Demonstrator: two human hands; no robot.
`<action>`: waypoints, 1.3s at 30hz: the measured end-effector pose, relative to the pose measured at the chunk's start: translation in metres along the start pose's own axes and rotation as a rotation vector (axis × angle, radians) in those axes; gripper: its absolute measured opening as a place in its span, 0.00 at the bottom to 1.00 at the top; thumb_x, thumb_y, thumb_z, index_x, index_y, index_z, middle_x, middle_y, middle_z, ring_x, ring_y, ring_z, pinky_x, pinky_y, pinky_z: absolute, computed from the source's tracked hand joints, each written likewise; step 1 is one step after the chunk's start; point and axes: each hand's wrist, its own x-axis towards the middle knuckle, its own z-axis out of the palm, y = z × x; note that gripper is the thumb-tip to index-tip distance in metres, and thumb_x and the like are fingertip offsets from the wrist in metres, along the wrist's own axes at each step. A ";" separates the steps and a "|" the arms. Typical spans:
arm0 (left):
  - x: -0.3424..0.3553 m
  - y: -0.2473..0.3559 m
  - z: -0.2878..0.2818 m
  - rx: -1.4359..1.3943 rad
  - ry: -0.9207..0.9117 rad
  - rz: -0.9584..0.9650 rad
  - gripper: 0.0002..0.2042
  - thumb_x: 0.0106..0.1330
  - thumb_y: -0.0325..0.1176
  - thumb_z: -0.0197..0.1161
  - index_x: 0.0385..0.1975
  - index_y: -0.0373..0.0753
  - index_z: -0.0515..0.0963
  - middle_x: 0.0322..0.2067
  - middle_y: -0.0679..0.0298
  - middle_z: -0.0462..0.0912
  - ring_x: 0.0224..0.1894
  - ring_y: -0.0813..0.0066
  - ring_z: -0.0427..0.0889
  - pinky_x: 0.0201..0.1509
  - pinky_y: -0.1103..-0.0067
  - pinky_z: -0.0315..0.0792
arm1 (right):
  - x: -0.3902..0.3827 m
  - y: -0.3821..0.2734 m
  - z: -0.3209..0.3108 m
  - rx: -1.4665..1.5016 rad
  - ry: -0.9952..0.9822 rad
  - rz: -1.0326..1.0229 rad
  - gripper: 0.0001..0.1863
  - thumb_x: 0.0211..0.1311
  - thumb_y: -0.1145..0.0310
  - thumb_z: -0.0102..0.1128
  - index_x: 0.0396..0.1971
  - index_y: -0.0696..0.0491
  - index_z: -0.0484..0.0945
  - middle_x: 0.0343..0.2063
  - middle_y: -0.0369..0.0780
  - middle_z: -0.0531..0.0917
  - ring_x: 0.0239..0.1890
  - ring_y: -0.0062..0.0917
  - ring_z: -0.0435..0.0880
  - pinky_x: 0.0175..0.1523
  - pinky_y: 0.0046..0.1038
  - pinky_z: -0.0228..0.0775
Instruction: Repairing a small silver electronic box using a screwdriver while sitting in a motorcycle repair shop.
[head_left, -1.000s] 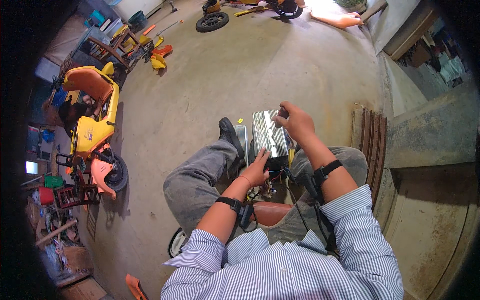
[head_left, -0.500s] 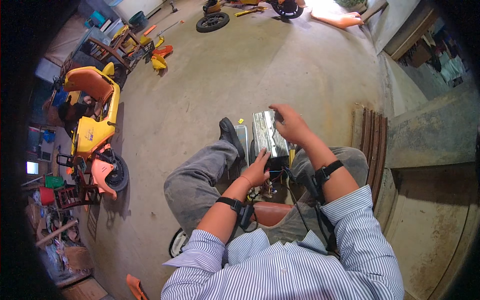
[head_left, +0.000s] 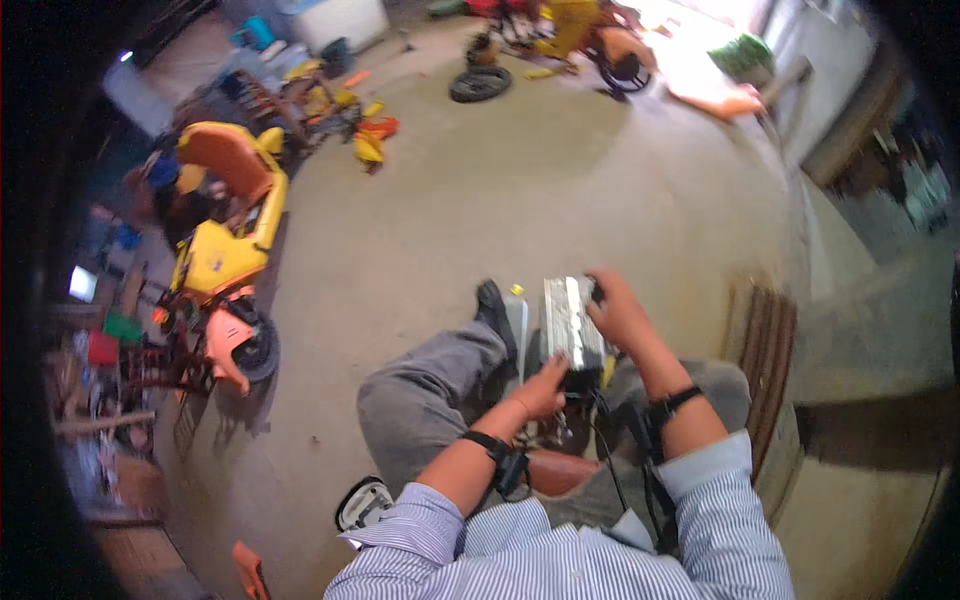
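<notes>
Between my legs a silver, finned controller box (head_left: 570, 322) stands with its bright ribbed face toward me. Dark wires hang at its near end. My left hand (head_left: 543, 390) is at the box's near left corner, fingers closed against the edge by the wires. At the upper right edge, my right hand (head_left: 616, 312) curls round the box, gripping it. Left of it, beside my shoe, lies another long ribbed metal piece (head_left: 519, 330), blurred. A brown-red seat (head_left: 560, 473) shows beneath my lap.
A yellow and orange scooter (head_left: 225, 255) stands at the left, and another yellow scooter (head_left: 575, 28) at the far side. A loose tyred wheel (head_left: 480, 84) and orange panels (head_left: 372, 145) lie on the floor. Brown ridged bars (head_left: 766, 340) stand by the right wall.
The whole view has shifted, so the scene sits lower and farther right, and looks blurred. Both hands keep their places on the controller box.
</notes>
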 end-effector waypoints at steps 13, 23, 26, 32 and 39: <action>0.004 0.009 0.000 -0.097 -0.017 -0.072 0.39 0.55 0.29 0.58 0.69 0.44 0.50 0.72 0.55 0.41 0.59 0.44 0.70 0.60 0.62 0.68 | -0.004 0.007 0.001 -0.061 0.040 0.008 0.23 0.54 0.70 0.63 0.52 0.55 0.73 0.43 0.49 0.79 0.45 0.41 0.79 0.51 0.37 0.72; 0.008 0.013 -0.010 -0.058 -0.076 -0.098 0.38 0.58 0.30 0.60 0.70 0.41 0.49 0.72 0.54 0.40 0.66 0.48 0.62 0.66 0.66 0.62 | -0.004 0.016 0.002 0.010 0.054 0.077 0.22 0.55 0.68 0.61 0.51 0.54 0.74 0.45 0.49 0.78 0.49 0.44 0.77 0.55 0.38 0.69; 0.013 0.008 -0.007 -0.063 -0.110 -0.078 0.39 0.60 0.31 0.62 0.70 0.39 0.47 0.72 0.50 0.39 0.71 0.49 0.53 0.70 0.67 0.58 | -0.004 0.021 0.001 -0.004 0.056 0.069 0.22 0.55 0.69 0.62 0.51 0.54 0.74 0.45 0.49 0.78 0.49 0.44 0.76 0.55 0.38 0.68; 0.016 -0.001 0.000 -0.071 -0.070 -0.038 0.38 0.58 0.30 0.61 0.69 0.38 0.50 0.71 0.50 0.41 0.69 0.48 0.56 0.69 0.67 0.59 | -0.003 0.027 0.006 0.000 0.042 0.026 0.22 0.55 0.70 0.63 0.51 0.54 0.73 0.43 0.49 0.78 0.47 0.43 0.76 0.53 0.38 0.69; 0.017 -0.014 0.011 -0.019 0.008 0.014 0.39 0.57 0.31 0.63 0.68 0.40 0.51 0.72 0.53 0.42 0.64 0.45 0.65 0.65 0.65 0.65 | -0.001 0.017 0.008 0.004 0.046 -0.012 0.20 0.56 0.68 0.63 0.50 0.55 0.73 0.41 0.48 0.78 0.42 0.39 0.79 0.50 0.35 0.71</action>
